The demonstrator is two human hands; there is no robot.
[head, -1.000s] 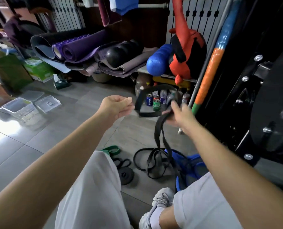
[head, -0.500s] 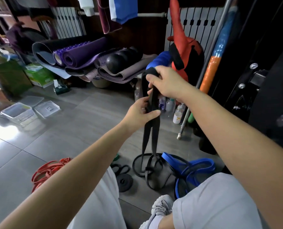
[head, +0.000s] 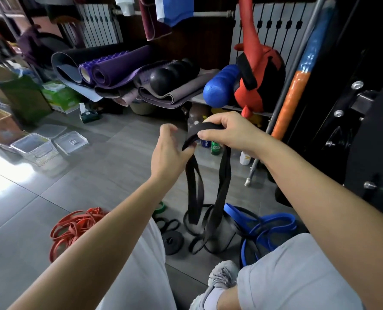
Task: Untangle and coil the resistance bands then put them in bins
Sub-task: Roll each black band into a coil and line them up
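Observation:
A long black resistance band (head: pixel 223 182) hangs in loops from both hands down to the floor. My right hand (head: pixel 228 130) pinches its top fold from above. My left hand (head: pixel 170 153) grips the strands just below and to the left. A blue band (head: pixel 268 224) lies tangled on the floor at the right, partly under the black one. An orange-red band pile (head: pixel 74 227) lies at the left. A small coiled black band (head: pixel 172 241) and a green band (head: pixel 160 208) rest between my knees. Clear plastic bins (head: pixel 35 146) stand far left.
Rolled yoga mats (head: pixel 110 70), black balls and a blue foam roller (head: pixel 219 88) fill a low shelf ahead. Cans and bottles (head: pixel 216 147) stand under it. A padded bar (head: pixel 295 90) leans at the right beside black gym equipment (head: pixel 364 130). Cardboard boxes sit far left.
Both hands have come lower. My right hand has shifted to the right and spread the top of the black band into a fold; the hanging strands have separated.

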